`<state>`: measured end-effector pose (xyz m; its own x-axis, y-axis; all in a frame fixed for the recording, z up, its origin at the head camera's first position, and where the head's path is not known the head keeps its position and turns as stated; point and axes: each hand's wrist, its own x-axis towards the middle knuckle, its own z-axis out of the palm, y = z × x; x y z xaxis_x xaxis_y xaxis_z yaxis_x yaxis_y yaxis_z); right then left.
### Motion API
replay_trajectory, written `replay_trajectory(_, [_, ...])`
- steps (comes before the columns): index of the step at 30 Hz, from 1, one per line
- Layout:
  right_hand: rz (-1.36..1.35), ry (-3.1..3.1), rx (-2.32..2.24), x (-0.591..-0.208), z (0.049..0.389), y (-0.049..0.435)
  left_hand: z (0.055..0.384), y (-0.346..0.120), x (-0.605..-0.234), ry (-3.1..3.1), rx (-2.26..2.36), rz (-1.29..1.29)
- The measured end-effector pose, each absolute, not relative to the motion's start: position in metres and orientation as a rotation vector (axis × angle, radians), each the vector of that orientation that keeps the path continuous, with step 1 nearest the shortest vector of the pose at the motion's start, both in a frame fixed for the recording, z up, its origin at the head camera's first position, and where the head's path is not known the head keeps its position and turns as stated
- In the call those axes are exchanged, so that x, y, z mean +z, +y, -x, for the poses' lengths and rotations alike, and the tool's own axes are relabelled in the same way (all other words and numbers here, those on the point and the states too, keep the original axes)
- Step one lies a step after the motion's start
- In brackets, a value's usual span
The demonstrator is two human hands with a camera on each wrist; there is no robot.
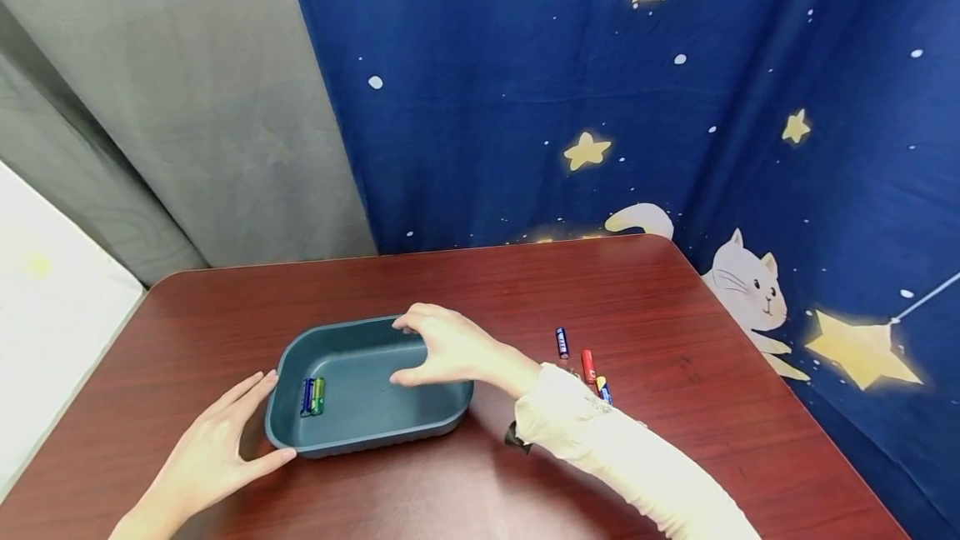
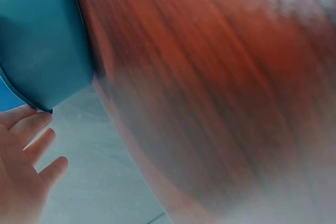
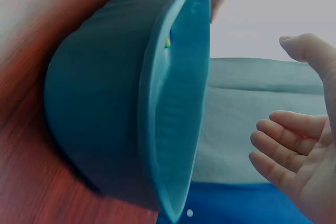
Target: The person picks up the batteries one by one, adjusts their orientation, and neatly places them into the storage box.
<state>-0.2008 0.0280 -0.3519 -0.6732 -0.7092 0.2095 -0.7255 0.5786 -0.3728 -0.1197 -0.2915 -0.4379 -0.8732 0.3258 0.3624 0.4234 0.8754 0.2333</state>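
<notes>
A dark teal plastic tray (image 1: 375, 445) lies on the table, with a blue battery (image 1: 306, 397) and a green battery (image 1: 318, 397) side by side near its left end. At that end, my left hand (image 1: 213, 444) has its fingers and thumb spread, fingertips touching the rim. Above the tray's right part hovers my right hand (image 1: 450, 346), thumb and fingers apart with nothing between them. From the right wrist view, this hand (image 3: 304, 135) is clear of the tray's rim (image 3: 149, 108). Only a bit of the batteries shows there.
Right of the tray, beyond my right sleeve (image 1: 622, 457), lie a dark blue battery (image 1: 562, 343), a red battery (image 1: 588, 366) and a yellow-and-blue battery (image 1: 603, 390). The sleeve partly hides that area. A curtain (image 1: 495, 107) hangs behind the reddish-brown table (image 1: 480, 273).
</notes>
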Motion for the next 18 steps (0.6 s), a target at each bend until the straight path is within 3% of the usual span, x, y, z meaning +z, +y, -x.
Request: replay_trajectory(18, [-1.054, -2.668, 0.928, -0.366, 0.206, 0.105, 0.118, -0.291, -0.437, -2.775, -0.448, 0.518])
